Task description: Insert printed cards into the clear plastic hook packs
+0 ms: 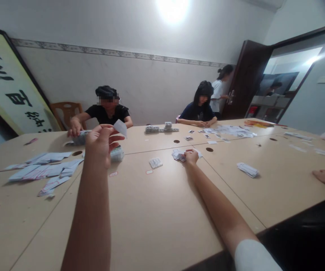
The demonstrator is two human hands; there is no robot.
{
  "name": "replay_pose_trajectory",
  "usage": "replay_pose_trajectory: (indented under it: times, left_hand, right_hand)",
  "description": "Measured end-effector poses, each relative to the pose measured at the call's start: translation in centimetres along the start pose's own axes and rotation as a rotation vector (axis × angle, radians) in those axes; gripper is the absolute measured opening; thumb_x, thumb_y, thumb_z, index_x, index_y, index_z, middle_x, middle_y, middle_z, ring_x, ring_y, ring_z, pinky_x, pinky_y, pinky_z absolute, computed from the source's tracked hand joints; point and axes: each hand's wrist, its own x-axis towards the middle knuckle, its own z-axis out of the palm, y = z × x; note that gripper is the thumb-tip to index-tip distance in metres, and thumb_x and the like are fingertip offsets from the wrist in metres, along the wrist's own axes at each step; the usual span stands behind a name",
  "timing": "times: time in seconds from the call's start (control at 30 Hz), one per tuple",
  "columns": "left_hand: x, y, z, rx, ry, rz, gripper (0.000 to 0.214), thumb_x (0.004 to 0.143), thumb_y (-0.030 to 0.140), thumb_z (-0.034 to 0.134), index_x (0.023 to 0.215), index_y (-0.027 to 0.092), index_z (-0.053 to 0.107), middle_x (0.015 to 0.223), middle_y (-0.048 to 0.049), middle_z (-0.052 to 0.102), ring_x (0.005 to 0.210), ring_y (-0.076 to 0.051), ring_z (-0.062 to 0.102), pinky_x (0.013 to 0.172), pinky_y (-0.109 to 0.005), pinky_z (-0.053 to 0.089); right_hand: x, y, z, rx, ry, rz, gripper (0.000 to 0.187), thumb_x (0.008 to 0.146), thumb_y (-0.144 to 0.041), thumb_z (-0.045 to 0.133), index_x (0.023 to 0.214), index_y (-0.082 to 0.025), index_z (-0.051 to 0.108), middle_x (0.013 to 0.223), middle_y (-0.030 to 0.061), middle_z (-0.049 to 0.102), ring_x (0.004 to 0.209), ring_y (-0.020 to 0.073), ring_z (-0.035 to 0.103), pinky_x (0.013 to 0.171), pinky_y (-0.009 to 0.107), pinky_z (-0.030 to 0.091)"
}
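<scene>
My left hand is raised above the table, holding a small white paper slip between thumb and fingers. Lower down, my right hand pinches at a loose pile of white slips lying on the table; how many it grips is hidden. Between the hands lies a flat, clear-looking pack with pale contents. A small red-edged label is close to it, and another red-edged label lies further left. Behind my left hand, a stack of clear packs is partly covered.
Spread white papers cover the left side of the table. A bundle of slips lies at right, near another person's hand. Two people sit opposite, by stacked packs and scattered papers. A third stands near the door.
</scene>
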Motion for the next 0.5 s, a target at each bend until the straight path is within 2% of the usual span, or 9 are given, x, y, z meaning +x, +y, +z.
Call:
replay_pose_trajectory:
  times: [0.17,0.37,0.43,0.5]
  left_hand:
    - [-0.3,-0.2,1.2,-0.06,-0.014,-0.061,0.015,0.068,0.026,0.065,0.079,0.019,0.058,0.066,0.0029,0.066,0.048,-0.01,0.064,0.04,-0.014,0.036]
    - [-0.5,-0.6,1.5,-0.057,-0.073,-0.055,0.013,0.068,0.024,0.066,0.079,0.019,0.061,0.059,0.0033,0.066,0.048,-0.011,0.066,0.038,-0.012,0.038]
    - [-0.4,-0.7,1.4,-0.064,-0.078,-0.036,0.013,0.069,0.025,0.067,0.078,0.019,0.061,0.059,0.0038,0.065,0.046,-0.011,0.065,0.038,-0.012,0.038]
    - [-0.4,-0.8,1.4,-0.066,-0.085,-0.029,0.013,0.068,0.025,0.066,0.077,0.018,0.06,0.059,0.0042,0.063,0.045,-0.01,0.064,0.039,-0.012,0.039]
  right_hand:
    - [-0.3,-1.1,-0.8,-0.269,-0.114,-0.036,0.036,0.098,-0.035,0.065,0.129,-0.018,0.061,0.13,0.0102,0.064,0.109,0.0239,0.067,0.091,0.045,0.059]
    - [-2.3,-5.5,-2.1,-0.457,-0.211,-0.14,0.034,0.098,-0.034,0.065,0.127,-0.017,0.062,0.127,0.0102,0.065,0.106,0.0228,0.068,0.088,0.043,0.06]
    - [-3.9,-7.8,-3.0,-0.478,-0.302,-0.188,0.026,0.094,-0.029,0.07,0.115,-0.014,0.065,0.115,0.0095,0.07,0.095,0.0209,0.071,0.08,0.037,0.061]
    - [-6.5,-10.4,-4.3,-0.467,-0.456,-0.248,0.017,0.088,-0.026,0.077,0.096,-0.014,0.068,0.098,0.008,0.073,0.08,0.019,0.072,0.068,0.029,0.059]
